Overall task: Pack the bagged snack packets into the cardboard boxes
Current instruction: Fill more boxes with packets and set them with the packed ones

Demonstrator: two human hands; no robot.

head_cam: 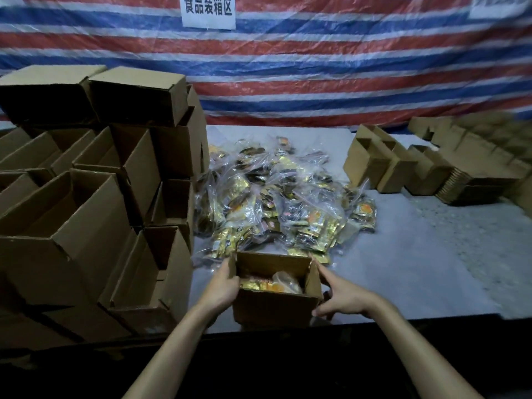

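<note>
Box point(273, 308) sits at the near edge of the table point(403, 272), top open, with a clear bag point(276, 283) of gold and orange packets inside. Our left hand point(223, 286) grips its left wall, fingers curled round the side, thumb up by the rim. Our right hand point(342, 296) lies against its right side. The index finger runs straight along the flap and the thumb tip touches the lower front corner. The other fingers are bent out of sight, so we cannot tell whether this hand grips. Just behind the box lies a pile point(276, 197) of more such bags; the print on the packets is too small for us to read. A stack point(86, 203) of open cartons stands on our left, against the pile. Folded cartons point(403, 168) lie at the far right. Behind hangs a red, blue and white striped tarp point(345, 67) with a white sign point(208, 10) reading 食品装箱区. A second sign point(501, 5) at the top right is too blurred to read.
</note>
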